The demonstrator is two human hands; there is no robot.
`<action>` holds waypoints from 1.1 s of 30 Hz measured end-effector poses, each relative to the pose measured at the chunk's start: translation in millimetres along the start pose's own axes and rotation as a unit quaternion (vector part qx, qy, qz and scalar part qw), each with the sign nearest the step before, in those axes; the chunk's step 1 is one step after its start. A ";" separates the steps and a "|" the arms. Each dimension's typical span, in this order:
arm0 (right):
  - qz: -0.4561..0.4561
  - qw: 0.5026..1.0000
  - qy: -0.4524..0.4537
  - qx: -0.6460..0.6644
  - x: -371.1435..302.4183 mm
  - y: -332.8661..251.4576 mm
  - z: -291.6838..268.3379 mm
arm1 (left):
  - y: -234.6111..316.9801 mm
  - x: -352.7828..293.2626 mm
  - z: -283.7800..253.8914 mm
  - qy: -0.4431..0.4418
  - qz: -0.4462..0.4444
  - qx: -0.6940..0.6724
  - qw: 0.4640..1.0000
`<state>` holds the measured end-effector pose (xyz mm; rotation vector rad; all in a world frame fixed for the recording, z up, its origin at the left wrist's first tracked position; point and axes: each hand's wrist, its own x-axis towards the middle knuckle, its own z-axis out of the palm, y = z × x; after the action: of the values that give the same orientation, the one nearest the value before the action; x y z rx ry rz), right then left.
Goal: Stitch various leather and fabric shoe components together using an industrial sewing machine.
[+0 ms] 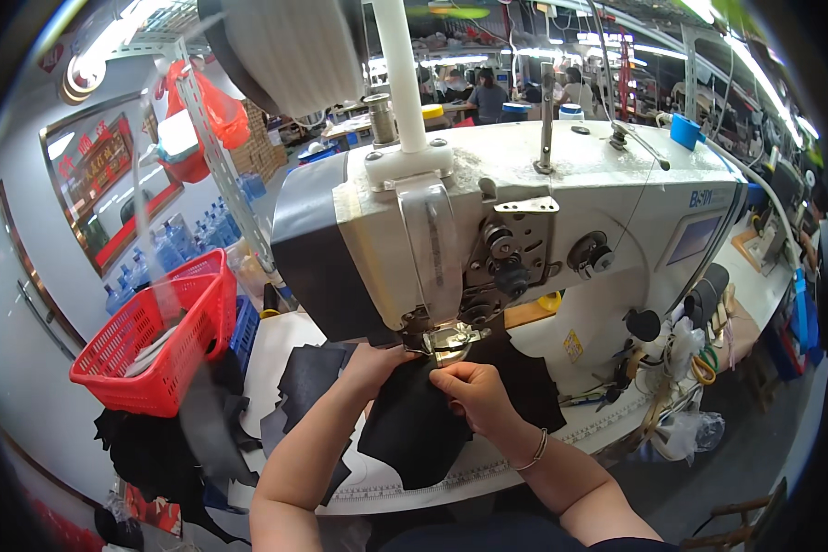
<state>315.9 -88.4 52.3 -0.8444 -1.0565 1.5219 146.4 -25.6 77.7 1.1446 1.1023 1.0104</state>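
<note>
Matt black panel (414,432), shiny metal presser foot (451,341), glossy red plastic basket (210,308)

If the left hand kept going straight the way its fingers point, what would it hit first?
Probably the metal presser foot of the sewing machine, just right of the left hand's fingers; exact depth is unclear.

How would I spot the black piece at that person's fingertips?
Find the big white sewing machine in the middle of the view, then follow its head down to the shiny metal foot. Just below it lies the black piece, with the left hand at its upper left edge. Unlike the dark pieces lying to its left, it is pinched by the right hand.
</note>
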 end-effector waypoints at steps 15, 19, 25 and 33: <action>-0.055 0.993 0.060 -0.091 -8.3 -0.8 5.2 | -2.5 1.5 2.7 -0.065 0.088 -0.050 0.993; -0.152 0.957 0.020 -0.248 -20.9 6.4 -4.0 | -1.8 -9.2 2.2 -0.061 0.054 -0.032 0.996; -0.075 0.888 -0.065 -0.449 -50.8 1.3 -32.9 | -47.7 -30.1 1.4 0.064 0.193 -0.089 0.975; -0.047 0.935 -0.129 -0.327 -54.3 13.8 -40.5 | -121.9 -135.4 23.0 -0.077 -0.078 -0.267 0.957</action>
<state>358.8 -134.6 24.0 -1.0327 -1.8279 1.2223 150.8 -178.7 -23.7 0.6731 0.7174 0.9949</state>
